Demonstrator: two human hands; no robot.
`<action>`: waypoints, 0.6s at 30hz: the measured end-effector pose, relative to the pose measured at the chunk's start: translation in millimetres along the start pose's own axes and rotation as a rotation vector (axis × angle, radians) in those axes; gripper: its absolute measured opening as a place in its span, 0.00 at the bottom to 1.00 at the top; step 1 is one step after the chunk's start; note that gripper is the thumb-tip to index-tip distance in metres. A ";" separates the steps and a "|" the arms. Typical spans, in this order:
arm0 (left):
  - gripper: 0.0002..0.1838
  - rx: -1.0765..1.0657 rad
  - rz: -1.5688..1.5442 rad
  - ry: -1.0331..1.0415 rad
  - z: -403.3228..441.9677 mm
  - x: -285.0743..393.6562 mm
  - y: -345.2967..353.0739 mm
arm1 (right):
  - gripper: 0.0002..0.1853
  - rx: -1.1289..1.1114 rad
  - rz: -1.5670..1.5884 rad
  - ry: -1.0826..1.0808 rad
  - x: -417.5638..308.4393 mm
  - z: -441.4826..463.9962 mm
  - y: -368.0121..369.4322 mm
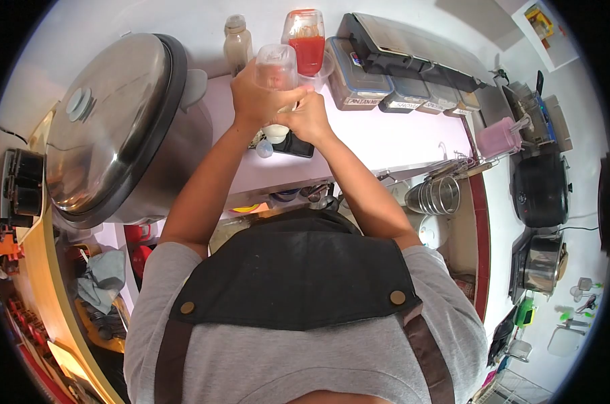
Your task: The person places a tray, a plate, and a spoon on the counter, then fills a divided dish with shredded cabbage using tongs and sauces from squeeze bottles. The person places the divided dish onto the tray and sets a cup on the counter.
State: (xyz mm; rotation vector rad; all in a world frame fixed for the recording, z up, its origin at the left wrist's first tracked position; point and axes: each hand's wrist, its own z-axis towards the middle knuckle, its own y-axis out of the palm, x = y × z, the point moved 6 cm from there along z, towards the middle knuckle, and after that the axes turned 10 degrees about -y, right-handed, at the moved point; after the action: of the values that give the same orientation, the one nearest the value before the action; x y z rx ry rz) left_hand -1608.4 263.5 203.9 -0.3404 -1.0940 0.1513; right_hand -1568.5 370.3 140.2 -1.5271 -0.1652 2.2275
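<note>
An upside-down clear plastic squeeze bottle [276, 62] is held over the counter, its base up and its white neck [276, 133] pointing down. A small translucent cap [264, 149] shows below the neck. My left hand [256, 101] is closed around the bottle's body. Lower on the bottle, my right hand [308, 120] is closed on it near the neck. Directly beneath lies a black tray [297, 145], partly hidden by the hands and bottle; I cannot make out its contents. Behind the hands stand a container of red sauce [309, 54] and a capped bottle [237, 47].
A big steel pot [116, 128] with a lid takes up the left. Labelled lidded boxes [362, 74] line the back of the pink-white counter [385, 145]. Wire baskets [434, 196] sit at the right, near a pink container [498, 138] on the wall.
</note>
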 end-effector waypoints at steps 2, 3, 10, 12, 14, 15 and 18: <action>0.29 -0.007 -0.023 0.015 -0.6 1.6 0.7 | 0.25 -0.002 0.022 0.009 0.3 -0.1 -0.2; 0.29 -0.004 -0.029 0.019 -0.8 0.7 0.9 | 0.24 -0.006 0.043 0.018 0.5 0.1 0.3; 0.30 0.025 -0.123 0.019 -0.5 -4.1 1.9 | 0.12 0.034 0.021 -0.038 -4.0 0.3 -0.1; 0.30 0.031 -0.127 0.022 -0.4 -4.4 0.9 | 0.20 0.053 0.113 -0.037 0.6 1.7 0.9; 0.30 0.036 -0.132 0.026 -0.9 -2.9 -0.4 | 0.20 0.061 0.113 -0.033 0.8 1.6 0.9; 0.30 0.041 -0.125 0.024 -1.6 -0.5 -1.7 | 0.19 0.071 0.111 -0.029 0.9 1.5 0.5; 0.29 0.044 -0.137 0.021 -1.0 -1.2 -1.7 | 0.19 0.090 0.135 -0.027 -0.2 1.3 0.5</action>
State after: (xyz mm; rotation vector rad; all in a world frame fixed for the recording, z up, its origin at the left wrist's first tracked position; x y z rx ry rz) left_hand -1608.2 261.3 203.0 -0.2266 -1.0877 0.0498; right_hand -1569.8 369.9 140.8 -1.5014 0.0312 2.3264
